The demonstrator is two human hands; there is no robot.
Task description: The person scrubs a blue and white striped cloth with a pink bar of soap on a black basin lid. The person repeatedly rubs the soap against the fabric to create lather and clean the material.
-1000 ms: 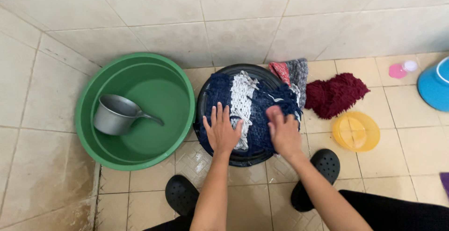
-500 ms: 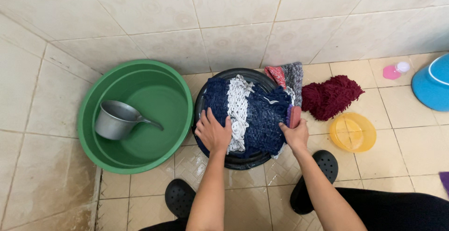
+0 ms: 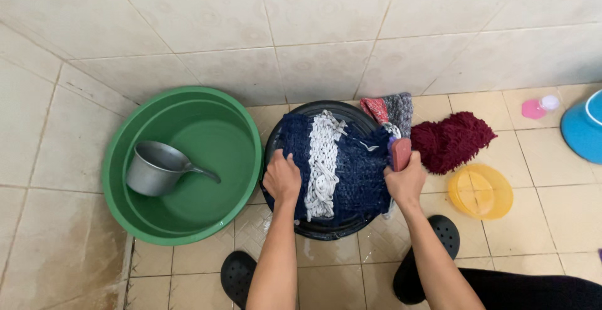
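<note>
A navy and white woven mat [image 3: 342, 162] lies spread over a black round basin [image 3: 329, 227] on the tiled floor. My left hand [image 3: 281, 178] grips the mat's left edge with fingers curled. On the mat's right edge, my right hand [image 3: 406, 181] holds a small red and purple scrub brush [image 3: 399, 153], and it also seems to pinch the mat's edge.
A green basin [image 3: 182, 165] holding a grey metal dipper [image 3: 157, 168] stands at the left. A red-grey cloth [image 3: 390, 107], a maroon shaggy mat [image 3: 454, 140], a yellow lid [image 3: 480, 191], a pink bottle [image 3: 539, 106] and a blue bucket [image 3: 583, 131] lie at the right. My black clogs [image 3: 238, 275] are below.
My left hand went from flat on the mat to gripping its left edge. My right hand moved to the mat's right edge with the brush, and the mat now lies spread flatter.
</note>
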